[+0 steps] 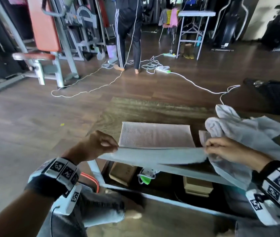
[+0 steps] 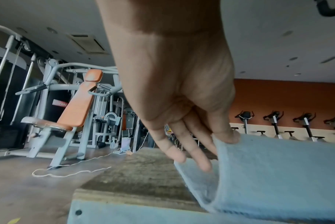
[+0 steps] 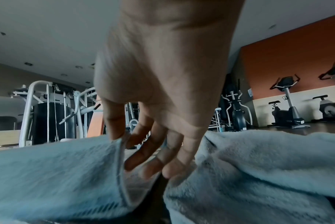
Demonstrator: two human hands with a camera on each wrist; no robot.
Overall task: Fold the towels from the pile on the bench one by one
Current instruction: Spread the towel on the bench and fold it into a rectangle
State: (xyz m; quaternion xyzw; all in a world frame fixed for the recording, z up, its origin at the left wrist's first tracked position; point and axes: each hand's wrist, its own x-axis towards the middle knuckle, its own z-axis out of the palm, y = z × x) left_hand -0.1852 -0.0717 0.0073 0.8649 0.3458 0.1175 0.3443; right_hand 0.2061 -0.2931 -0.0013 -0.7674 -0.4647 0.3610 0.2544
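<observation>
A pale blue towel (image 1: 154, 155) stretches taut between my two hands above the near edge of the wooden bench (image 1: 144, 110). My left hand (image 1: 101, 144) pinches its left corner between thumb and fingers (image 2: 226, 136). My right hand (image 1: 221, 147) pinches the right corner (image 3: 118, 141). Behind the stretched towel a folded pinkish-white towel (image 1: 156, 134) lies flat on the bench. A crumpled pile of pale towels (image 1: 241, 132) sits on the bench at the right, beside and under my right hand.
White cables (image 1: 101, 86) and power strips (image 1: 163, 69) trail over the wood floor beyond the bench. A person (image 1: 129, 31) stands at the back. An orange-padded gym machine (image 1: 45, 40) is at the left, a black bag (image 1: 275, 93) at the right. Boxes (image 1: 197, 185) sit under the bench.
</observation>
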